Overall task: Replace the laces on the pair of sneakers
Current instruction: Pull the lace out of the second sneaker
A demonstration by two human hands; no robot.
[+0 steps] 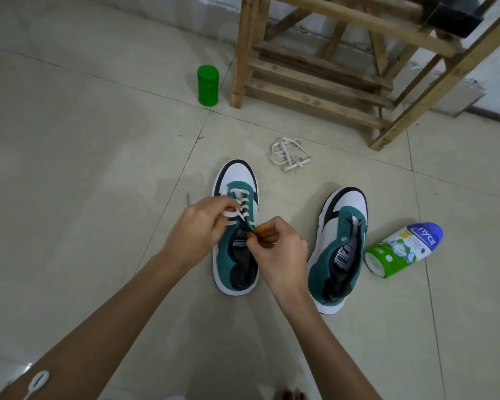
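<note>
Teal suede, white leather and dark trim make up both shoes, which stand side by side on the pale tiled floor (98,168), toes pointing toward the far edge where the floor meets the wall. The half-laced sneaker (238,176) sits near the middle of the floor, and both hands work over it. The left hand (197,226) is curled, its fingertips pinching a loop of the white lace (243,207) that crosses the upper eyelets; a loose end of that lace trails onto the tile just left of the shoe. The right hand (280,246) is also curled, thumb and forefinger pinching the teal eyelet edge beside the tongue; whether a lace tip is caught in that pinch cannot be made out. The unlaced sneaker (339,246) stands just to the right, apart from the first, with bare eyelets and its tongue showing. Beyond the two toes a bundle of loose white lace (289,154) lies in a tangle on the tile. A powder bottle (403,249) with a blue cap and green base lies on its side close to the unlaced sneaker's right flank, not touching it. Toward the far edge a green canister (208,85) stands upright just beside the leg of a wooden frame (243,53) with slatted rungs. A small white patch (38,381) sits on the left forearm.
</note>
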